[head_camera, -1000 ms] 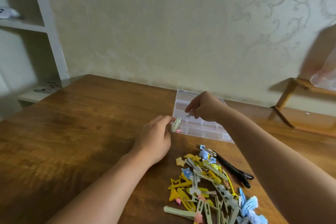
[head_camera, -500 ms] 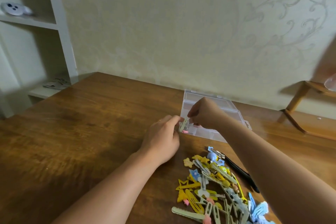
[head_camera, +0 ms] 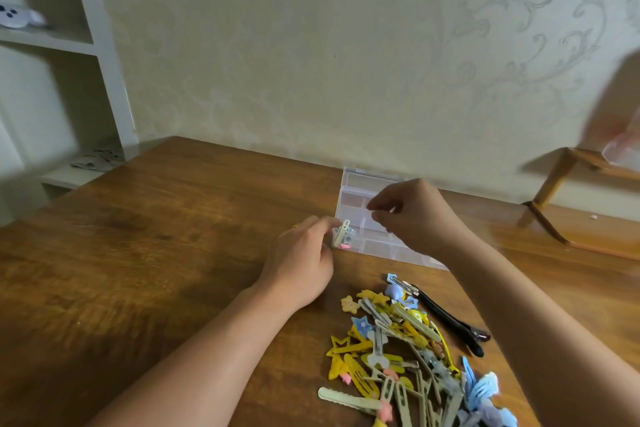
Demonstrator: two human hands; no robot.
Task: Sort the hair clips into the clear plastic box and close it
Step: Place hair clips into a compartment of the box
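The clear plastic box [head_camera: 356,185] lies open on the wooden table [head_camera: 156,253], its compartments facing up. My left hand [head_camera: 301,267] pinches a pale green hair clip [head_camera: 341,234] at the box's near left corner. My right hand [head_camera: 412,215] hovers over the box's middle compartments with thumb and fingers curled together; whether anything is between them is unclear. A pile of hair clips [head_camera: 408,357] in yellow, beige, blue and pink lies on the table in front of the box.
A long black clip [head_camera: 450,321] lies at the pile's right edge. A white shelf unit [head_camera: 86,45] stands at the left. A wooden stand [head_camera: 568,184] sits at the right by the wall.
My right hand has lifted away from the pale green clip and now sits further right over the box. My left hand keeps the clip at the box's corner.
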